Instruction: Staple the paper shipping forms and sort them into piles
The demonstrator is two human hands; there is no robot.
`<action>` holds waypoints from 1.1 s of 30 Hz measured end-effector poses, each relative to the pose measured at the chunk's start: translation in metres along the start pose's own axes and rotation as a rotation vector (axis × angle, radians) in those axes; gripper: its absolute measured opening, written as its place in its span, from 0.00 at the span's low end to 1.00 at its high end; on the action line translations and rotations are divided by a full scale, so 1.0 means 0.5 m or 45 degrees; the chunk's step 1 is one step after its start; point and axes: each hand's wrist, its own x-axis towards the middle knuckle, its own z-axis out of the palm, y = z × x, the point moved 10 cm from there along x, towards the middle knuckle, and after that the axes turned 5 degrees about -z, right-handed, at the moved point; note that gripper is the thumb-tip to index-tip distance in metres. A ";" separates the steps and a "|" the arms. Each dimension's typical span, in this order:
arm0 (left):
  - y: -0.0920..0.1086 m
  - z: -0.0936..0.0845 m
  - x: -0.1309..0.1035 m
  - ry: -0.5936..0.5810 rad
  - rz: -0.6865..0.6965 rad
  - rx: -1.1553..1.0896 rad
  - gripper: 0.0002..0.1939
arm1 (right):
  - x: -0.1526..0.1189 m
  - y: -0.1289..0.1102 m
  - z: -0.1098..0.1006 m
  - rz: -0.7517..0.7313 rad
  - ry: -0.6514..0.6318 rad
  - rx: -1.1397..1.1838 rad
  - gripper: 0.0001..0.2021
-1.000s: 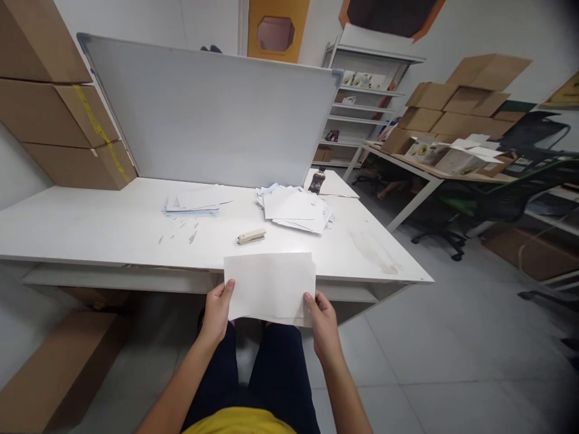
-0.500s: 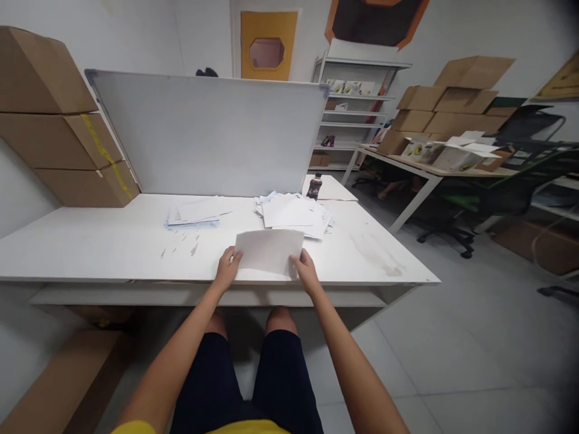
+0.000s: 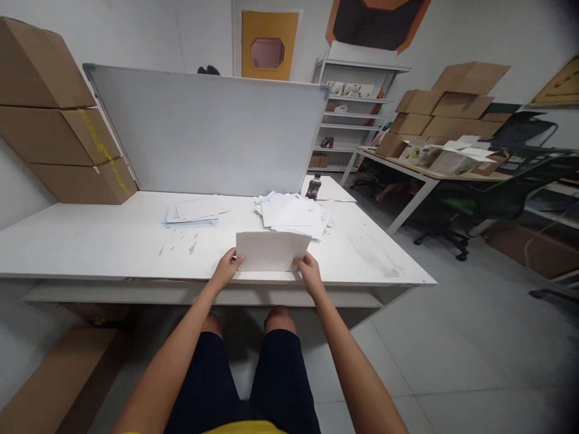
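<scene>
A white sheet of paper (image 3: 271,252) is held up near the front edge of the white table (image 3: 113,253), tilted with its face toward me. My left hand (image 3: 227,266) pinches its left edge near the lower corner. On the opposite side, my right hand (image 3: 308,270) grips the lower right edge between thumb and fingers. Just behind the sheet lies a messy pile of papers (image 3: 292,211). A smaller, flatter stack of papers (image 3: 192,212) rests farther left, with several small dark marks or scraps in front of it. Whether the held paper is one sheet or more, I cannot tell.
A whiteboard (image 3: 203,132) stands along the table's back edge. Cardboard boxes (image 3: 58,138) are stacked at the left. A dark bottle (image 3: 313,187) stands behind the paper pile. To the right are an office chair (image 3: 493,193) and another table (image 3: 407,167) bearing boxes.
The paper has straightened and turned flatter toward me, its right end shifting slightly right. My right hand has moved a little right and down; both hands keep their hold.
</scene>
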 end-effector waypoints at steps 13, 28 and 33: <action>0.000 0.024 0.015 0.114 0.138 0.520 0.38 | 0.054 0.013 -0.133 0.153 0.198 -0.594 0.09; 0.051 0.063 0.076 0.203 0.177 1.288 0.29 | 0.053 0.005 -0.124 0.213 0.146 -0.719 0.10; 0.047 0.052 0.077 0.244 0.206 1.230 0.29 | 0.049 0.009 -0.122 0.138 0.156 -0.730 0.10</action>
